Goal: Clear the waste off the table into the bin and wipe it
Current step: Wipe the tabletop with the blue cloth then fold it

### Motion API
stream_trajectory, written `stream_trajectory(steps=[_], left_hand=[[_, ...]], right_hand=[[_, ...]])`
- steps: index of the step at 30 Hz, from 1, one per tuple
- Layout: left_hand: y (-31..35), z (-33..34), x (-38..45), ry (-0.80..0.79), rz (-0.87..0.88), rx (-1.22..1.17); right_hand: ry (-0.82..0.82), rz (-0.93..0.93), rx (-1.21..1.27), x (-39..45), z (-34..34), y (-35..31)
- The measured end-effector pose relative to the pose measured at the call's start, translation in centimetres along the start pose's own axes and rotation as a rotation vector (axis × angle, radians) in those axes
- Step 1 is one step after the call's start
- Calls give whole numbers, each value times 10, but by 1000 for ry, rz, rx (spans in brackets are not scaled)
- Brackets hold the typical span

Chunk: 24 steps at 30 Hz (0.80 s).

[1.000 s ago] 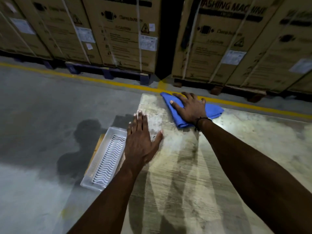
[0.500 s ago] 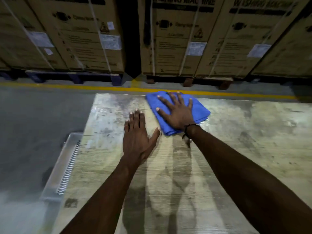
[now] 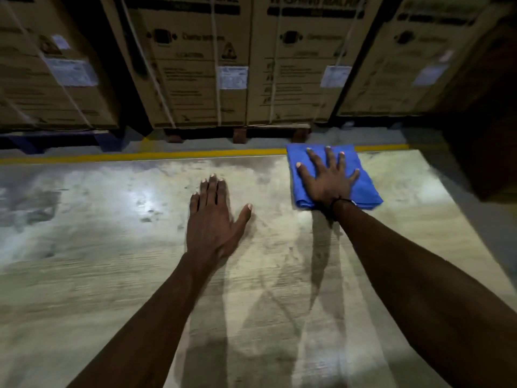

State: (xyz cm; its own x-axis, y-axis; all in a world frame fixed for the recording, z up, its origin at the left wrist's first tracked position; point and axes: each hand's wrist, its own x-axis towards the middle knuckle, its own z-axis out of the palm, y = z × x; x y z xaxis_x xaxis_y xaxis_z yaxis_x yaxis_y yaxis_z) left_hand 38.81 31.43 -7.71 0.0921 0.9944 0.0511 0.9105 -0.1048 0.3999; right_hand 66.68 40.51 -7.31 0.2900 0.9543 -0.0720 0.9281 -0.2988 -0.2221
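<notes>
A folded blue cloth (image 3: pixel 366 189) lies at the far edge of the pale, stained table (image 3: pixel 112 247), right of centre. My right hand (image 3: pixel 327 180) presses flat on the cloth with its fingers spread. To the left of it, my left hand (image 3: pixel 215 217) rests flat on the bare tabletop, fingers straight and together, thumb out. No waste shows on the tabletop, and no bin is in sight.
Tall cardboard washing-machine boxes (image 3: pixel 195 65) on pallets stand in a row just beyond the table. A yellow floor line (image 3: pixel 140 156) runs along the table's far edge. A dark object (image 3: pixel 486 121) looms at the right edge.
My right hand has slid the blue cloth rightward along the far edge of the table. The view has swung right, so the white tray at the table's left is out of sight.
</notes>
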Motion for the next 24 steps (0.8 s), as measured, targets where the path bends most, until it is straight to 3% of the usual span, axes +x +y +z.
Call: stream_trajectory(steps=[2,6,8,13,15,18,22,24], left_hand=[[34,13,3,-23,5,-16],[86,31,6,-30,-18,-16],[97,35,5,-44,-19,-8],[117,43,6,-62,29,11],[124,47,8,-71,45,14],[140,60,18,-53,74,27],[168,75,31,-59,108,25],[182,81,33,-78,151,19]], right_hand=[[5,-23,13,-9,4,8],[-16,-372,-14,-38,8,28],[-18,-452,-42,-34,1,62],[-9,-19,-38,39,-43,166],[-55,63,-2,58,-54,179],[-51,14,10,64,-50,169],[-54,-266,-45,54,-47,176],[-30,-192,-13,55,-55,204]])
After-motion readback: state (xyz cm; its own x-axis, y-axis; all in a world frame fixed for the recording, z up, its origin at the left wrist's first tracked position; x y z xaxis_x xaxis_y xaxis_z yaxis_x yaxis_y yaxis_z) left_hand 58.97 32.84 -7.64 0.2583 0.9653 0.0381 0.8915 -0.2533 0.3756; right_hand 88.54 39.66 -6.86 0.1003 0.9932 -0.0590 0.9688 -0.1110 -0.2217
